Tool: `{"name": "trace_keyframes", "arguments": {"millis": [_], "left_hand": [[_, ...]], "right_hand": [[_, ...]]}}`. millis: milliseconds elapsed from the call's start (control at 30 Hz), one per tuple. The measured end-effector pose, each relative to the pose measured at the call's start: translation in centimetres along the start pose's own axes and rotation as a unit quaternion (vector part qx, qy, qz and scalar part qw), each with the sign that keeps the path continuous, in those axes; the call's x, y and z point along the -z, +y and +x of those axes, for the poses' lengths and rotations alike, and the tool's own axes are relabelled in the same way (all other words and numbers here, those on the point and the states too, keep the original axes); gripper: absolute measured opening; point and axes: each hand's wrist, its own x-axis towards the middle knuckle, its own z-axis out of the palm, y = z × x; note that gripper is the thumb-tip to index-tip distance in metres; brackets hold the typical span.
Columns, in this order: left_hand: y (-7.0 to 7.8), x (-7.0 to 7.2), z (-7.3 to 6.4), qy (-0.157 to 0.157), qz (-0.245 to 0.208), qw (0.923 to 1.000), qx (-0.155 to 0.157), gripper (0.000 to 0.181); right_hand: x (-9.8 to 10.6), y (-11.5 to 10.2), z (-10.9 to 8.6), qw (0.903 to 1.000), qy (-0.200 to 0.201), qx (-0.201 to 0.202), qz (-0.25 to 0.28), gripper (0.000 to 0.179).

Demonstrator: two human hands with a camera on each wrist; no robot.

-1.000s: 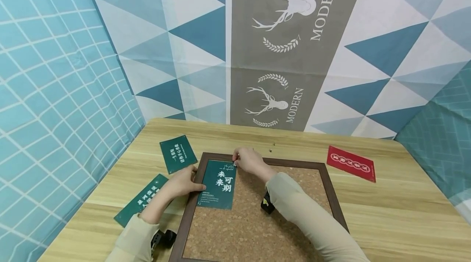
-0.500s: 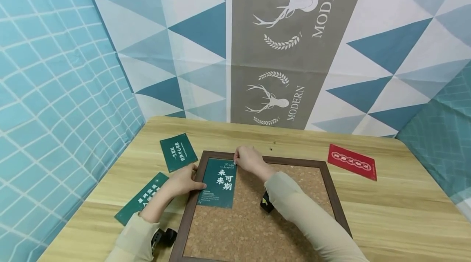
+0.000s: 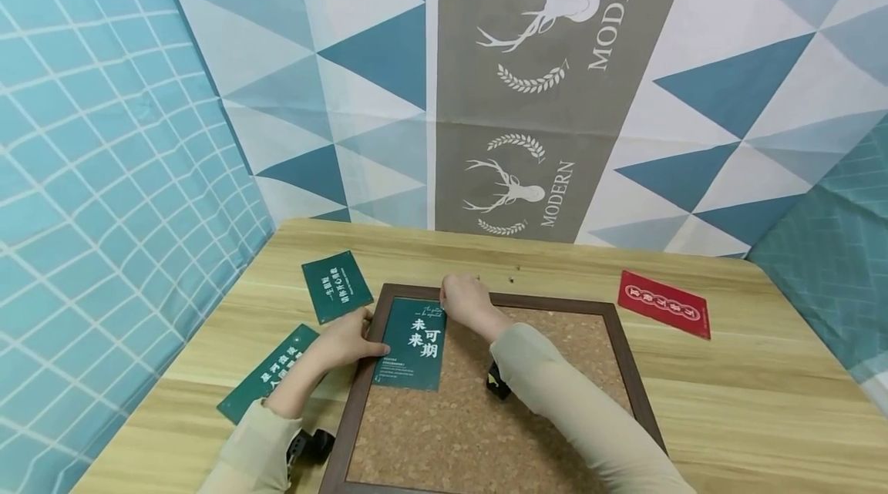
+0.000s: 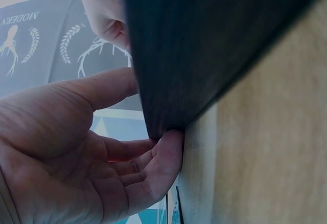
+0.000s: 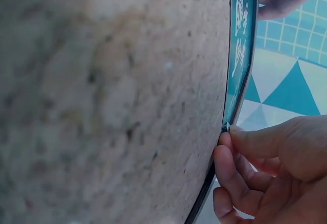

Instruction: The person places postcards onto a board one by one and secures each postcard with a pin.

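Observation:
A dark green card [image 3: 409, 355] with white lettering lies on the cork board [image 3: 430, 432], in the far left corner of its brown wooden frame [image 3: 347, 417]. My left hand [image 3: 347, 340] grips the frame's left side. Its thumb reaches over onto the card's left edge, and in the left wrist view the curled fingers [image 4: 163, 157] sit against the frame's underside. At the card's far right corner, my right hand [image 3: 468, 303] pinches a tiny shiny thumbtack [image 5: 225, 127] between thumb and forefinger, right at the card's surface. The tack is mostly hidden by the fingertips.
Two more green cards, one farther back [image 3: 337, 287] and one nearer [image 3: 260, 382], lie left of the board. A red card [image 3: 664, 304] rests on the wooden table [image 3: 749, 409] at right. Tiny metallic bits [image 3: 512, 279] lie behind the board; a patterned cloth wall stands beyond.
The right hand has rolled slightly at the card's corner, its knuckles now covering more of the fingertips. My left hand keeps its hold on the frame. The head view has shifted slightly.

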Motion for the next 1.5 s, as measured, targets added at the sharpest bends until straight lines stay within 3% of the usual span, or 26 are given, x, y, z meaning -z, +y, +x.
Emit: {"name": "trace_keyframes", "arguments": {"millis": [233,400,633,967,1233,1500], "left_hand": [[-0.03,-0.11,-0.03,-0.003,-0.001,1.0000,0.000,0.055],[-0.18,-0.15,0.17,0.000,0.001,1.0000,0.003,0.054],[-0.21,-0.23,0.28,0.002,0.000,1.0000,0.001,0.054],[-0.16,-0.23,0.28,0.006,-0.001,1.0000,0.000,0.053],[-0.18,-0.21,0.17,0.005,-0.004,1.0000,0.001,0.053],[-0.26,-0.18,0.28,0.007,0.003,1.0000,-0.001,0.053]], "right_hand": [[-0.27,0.03,0.01,0.9998,-0.018,-0.006,0.004,0.039],[-0.26,-0.32,0.05,0.9997,-0.012,0.001,-0.022,0.047],[-0.13,-0.52,0.05,0.9994,-0.020,-0.012,-0.027,0.042],[-0.08,-0.61,0.20,0.9988,-0.020,-0.040,-0.019,0.013],[-0.09,-0.54,0.36,0.9982,-0.031,-0.050,-0.013,0.012],[-0.13,-0.38,0.58,0.9980,-0.034,-0.050,-0.020,0.030]]}}
